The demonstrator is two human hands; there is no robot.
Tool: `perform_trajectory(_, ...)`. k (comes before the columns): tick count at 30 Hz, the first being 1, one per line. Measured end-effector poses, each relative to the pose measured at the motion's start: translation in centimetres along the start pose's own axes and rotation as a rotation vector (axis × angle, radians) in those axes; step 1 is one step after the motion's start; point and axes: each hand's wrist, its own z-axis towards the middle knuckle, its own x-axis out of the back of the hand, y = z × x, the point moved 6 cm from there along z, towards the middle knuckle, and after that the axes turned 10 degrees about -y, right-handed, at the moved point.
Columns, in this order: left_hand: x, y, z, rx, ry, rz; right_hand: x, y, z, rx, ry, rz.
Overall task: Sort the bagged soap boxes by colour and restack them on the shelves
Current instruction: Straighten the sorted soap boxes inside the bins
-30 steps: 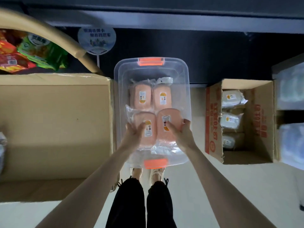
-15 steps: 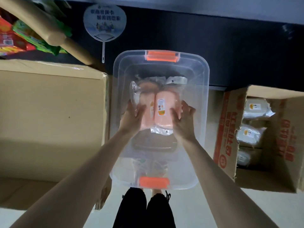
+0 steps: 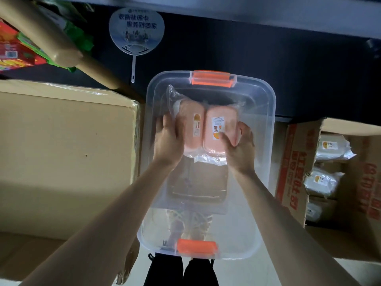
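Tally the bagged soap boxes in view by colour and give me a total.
Pink soap boxes: 2, held between the left hand and right hand over the clear bin.
White soap boxes: 3 visible in the cardboard box.
Total: 5.

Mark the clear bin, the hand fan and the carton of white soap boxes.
clear bin (image 3: 267,124), head view, right wall.
hand fan (image 3: 137,32), head view, middle of printed face.
carton of white soap boxes (image 3: 295,162), head view, red-printed left wall.
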Motion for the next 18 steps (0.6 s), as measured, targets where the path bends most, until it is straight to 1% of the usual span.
perform_trajectory(2, -0.3, 0.2, -0.5, 0.002, 0.001, 0.131, -0.2, 0.1, -0.2, 0.010, -0.014, -0.045)
perform_trajectory(4, -0.8, 0.2, -0.7, 0.022, -0.021, 0.187, -0.1, 0.2, -0.2, 0.007, -0.009, -0.046)
perform_trajectory(6, -1.0, 0.2, -0.7, 0.039, -0.026, 0.139, 0.2, 0.0, -0.1, 0.006, 0.006, -0.022)
perform_trajectory(9, -0.6, 0.5, -0.5, 0.012, 0.030, -0.028, 0.5, -0.6, -0.2, 0.028, 0.048, 0.006)
perform_trajectory(12, -0.3, 0.3, 0.0, -0.008, 0.039, -0.101, 0.6, -0.7, -0.1, 0.034, 0.074, -0.007)
perform_trajectory(15, -0.8, -0.7, 1.1, 0.035, -0.040, -0.040, 0.5, -0.7, 0.3, 0.037, 0.048, -0.052)
perform_trajectory(18, -1.0, -1.0, 1.8, 0.041, -0.083, 0.032, 0.4, -0.8, 0.6, 0.028, 0.007, -0.127)
